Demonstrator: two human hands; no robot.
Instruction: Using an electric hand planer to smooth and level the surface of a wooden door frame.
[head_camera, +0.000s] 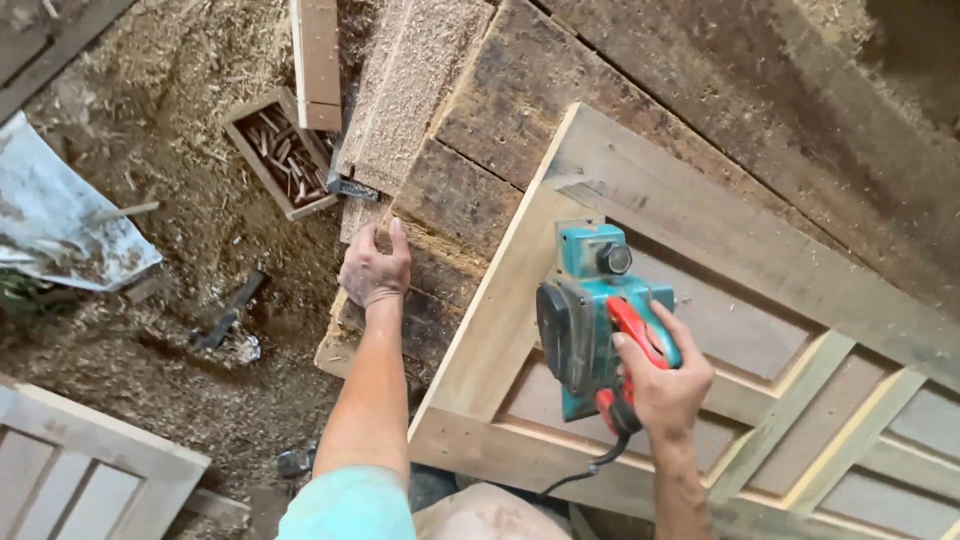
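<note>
Your electric planer (592, 315) is teal with a dark grey side housing, a black round knob at its front and a red-orange handle on top; a black cord (585, 470) trails from its rear. It sits flat on the pale wooden door frame (500, 330), over the stile near the corner, and the frame lies on the dark plank counter (500, 90). Your right hand (662, 385) comes in from below, wrist straight, fingers (640, 350) wrapped shut around the handle. Your left hand (375, 270) reaches forward with the arm extended, palm down, fingers together and pressed flat on the counter's sawdust-covered edge, gripping nothing.
</note>
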